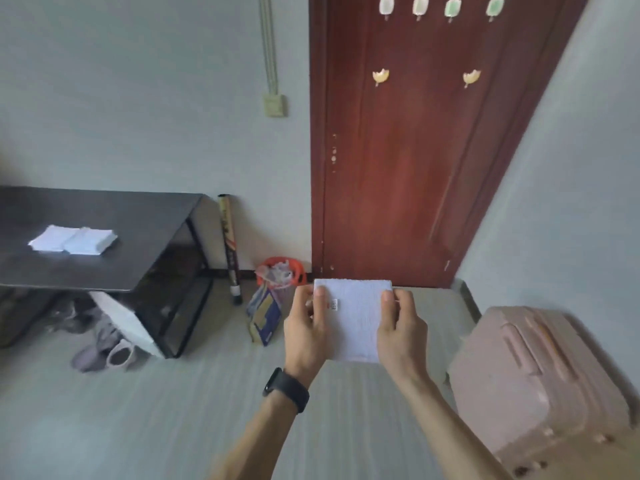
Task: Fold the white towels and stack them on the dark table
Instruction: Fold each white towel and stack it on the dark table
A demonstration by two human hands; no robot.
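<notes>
A white towel [353, 320], folded into a small rectangle, hangs in the air in front of me. My left hand [306, 327] pinches its upper left edge, thumb on the front near a small tag. My right hand [400, 327] pinches the upper right edge the same way. A black band sits on my left wrist. On the dark table [138, 233] at the left lie two folded white towels [74, 240] side by side, touching.
A red-brown door [415, 150] stands ahead. A pink suitcase [540, 382] lies at the right. An orange bin [282, 275], a blue box [265, 317] and a tall tube [229, 247] stand by the wall. Shoes [104, 351] lie under the table.
</notes>
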